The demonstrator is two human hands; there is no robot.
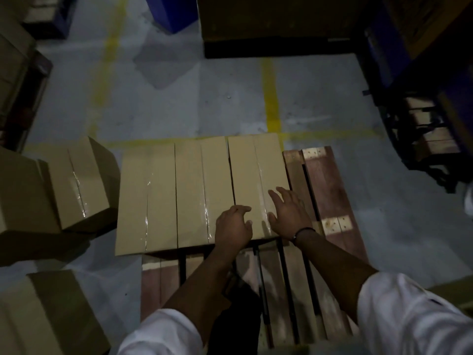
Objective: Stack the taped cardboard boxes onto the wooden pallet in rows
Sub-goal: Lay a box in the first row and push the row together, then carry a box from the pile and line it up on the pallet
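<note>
**A:** Where do the taped cardboard boxes (pixel 202 193) sit?

**B:** Three of them stand side by side in one row at the 12 o'clock end of the wooden pallet (pixel 330 185), long sides touching. The leftmost one overhangs the pallet's 9 o'clock edge.

**A:** How do they look?

**B:** Plain tan cardboard, long and narrow. Each has a strip of clear glossy tape along the top seam, and it catches the light. The dark lines between them are the joints from box to box.

**A:** And the pallet?

**B:** Reddish-brown slats with dark gaps and pale blocks at the joints. Bare slats show at 3 o'clock of the row and toward 6 o'clock, nearest the person.

**A:** The hands?

**B:** Both are on the right-end box (pixel 252 170), at its near end. The right hand (pixel 286 211) lies flat on the top with fingers spread wide, near the 3 o'clock edge. The left hand (pixel 233 226) rests at the near edge with knuckles raised and fingers bent, fingertips on the top. Neither grips anything.

**A:** Anything else?

**B:** A dark wrist band (pixel 302 230) on the right arm and white sleeves (pixel 409 316). At 9 o'clock a loose taped box (pixel 79 180) lies askew on the grey floor (pixel 192 98), with another box (pixel 51 311) at 7 o'clock. Yellow lines (pixel 271 98) cross the floor toward 12 o'clock.
</note>
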